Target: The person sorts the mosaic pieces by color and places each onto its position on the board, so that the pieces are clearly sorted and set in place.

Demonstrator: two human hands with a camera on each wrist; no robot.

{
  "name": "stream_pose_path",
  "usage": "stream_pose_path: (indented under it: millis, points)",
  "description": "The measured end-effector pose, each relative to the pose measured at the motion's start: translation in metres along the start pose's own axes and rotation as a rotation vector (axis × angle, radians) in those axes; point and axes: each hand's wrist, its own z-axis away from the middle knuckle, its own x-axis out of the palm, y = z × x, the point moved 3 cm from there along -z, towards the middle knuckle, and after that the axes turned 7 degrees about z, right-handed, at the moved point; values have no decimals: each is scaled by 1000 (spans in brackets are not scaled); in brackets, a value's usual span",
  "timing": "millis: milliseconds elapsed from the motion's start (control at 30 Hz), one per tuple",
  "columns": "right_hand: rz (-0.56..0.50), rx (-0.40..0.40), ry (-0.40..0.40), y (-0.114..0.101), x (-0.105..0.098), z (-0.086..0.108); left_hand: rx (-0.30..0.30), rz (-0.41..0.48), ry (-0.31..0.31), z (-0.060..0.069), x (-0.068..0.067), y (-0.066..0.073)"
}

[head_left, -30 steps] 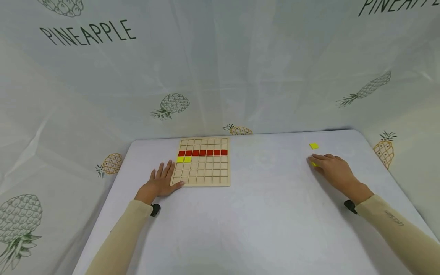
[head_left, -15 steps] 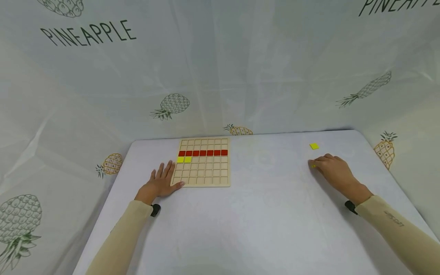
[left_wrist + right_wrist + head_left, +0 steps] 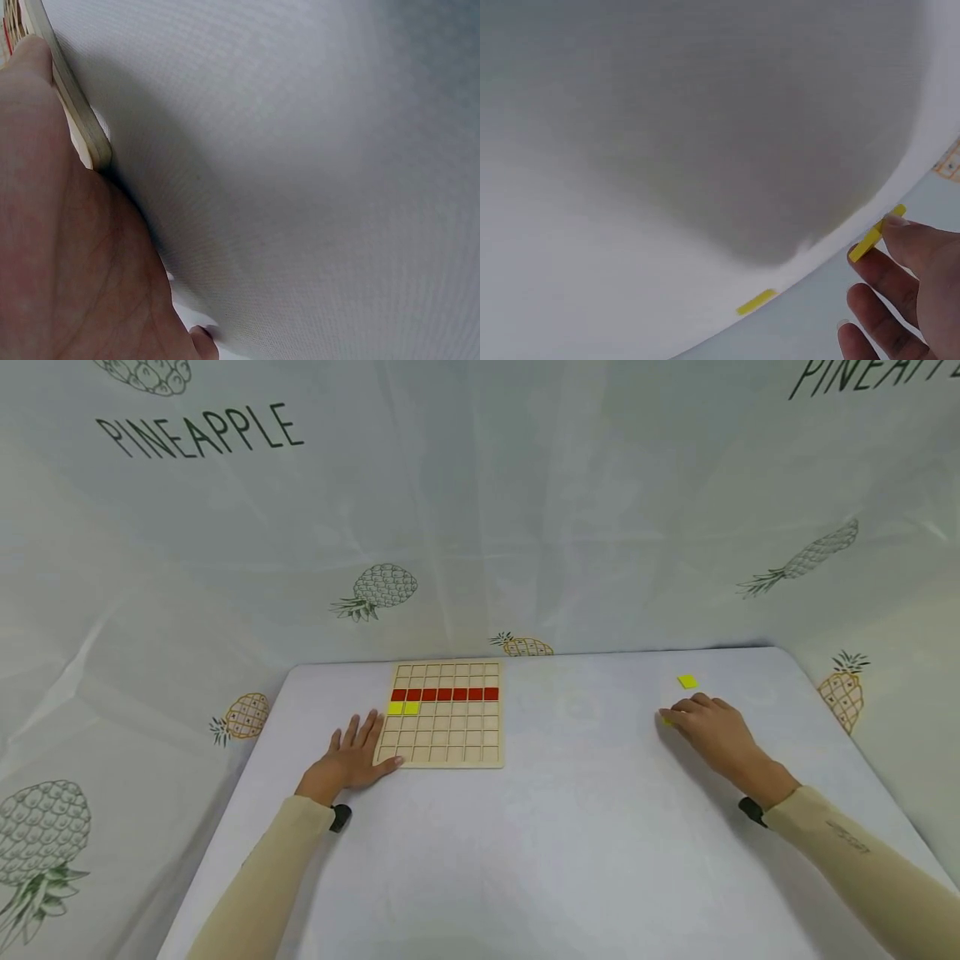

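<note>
My right hand (image 3: 712,735) pinches a small flat yellow tile (image 3: 868,244) between thumb and fingertips, over the right side of the table. Beyond that hand, a second yellow tile (image 3: 687,681) lies on the tabletop. On the left, a light wooden grid board (image 3: 450,739) carries a row of red tiles (image 3: 445,694) across it. Two yellow tiles (image 3: 402,708) fill the left cells of the row just below. My left hand (image 3: 350,764) lies with spread fingers beside the board's left edge, its thumb on the near left corner.
A white-covered table (image 3: 525,860) spans the space between the hands. Behind it hangs a pale curtain (image 3: 600,527) printed with pineapples and lettering. Dark wrist cameras (image 3: 341,817) sit at both sleeves.
My right hand has lifted a yellow tile from the table and shifted slightly to the left with it. The left hand and the board stay put.
</note>
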Motion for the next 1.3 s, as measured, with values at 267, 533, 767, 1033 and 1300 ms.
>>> stream_pose_path:
  millis: [267,533,767,1033,1300]
  points:
    - [-42,-65,83,-29,-4,-33,-1,-10,9,-2,2,-2]
    - [-53,-118,62,-63,-1,-71,-10,-4,7,-3,2,-3]
    - [-66,-169,94,-99,-1,-104,-12,-4,10,0,0,-1]
    - [-62,-208,59,-146,-3,-139,-19,-7,7,-2,0,-1]
    - [-69,-267,99,-183,4,-168,-16,-8,1,-1,0,0]
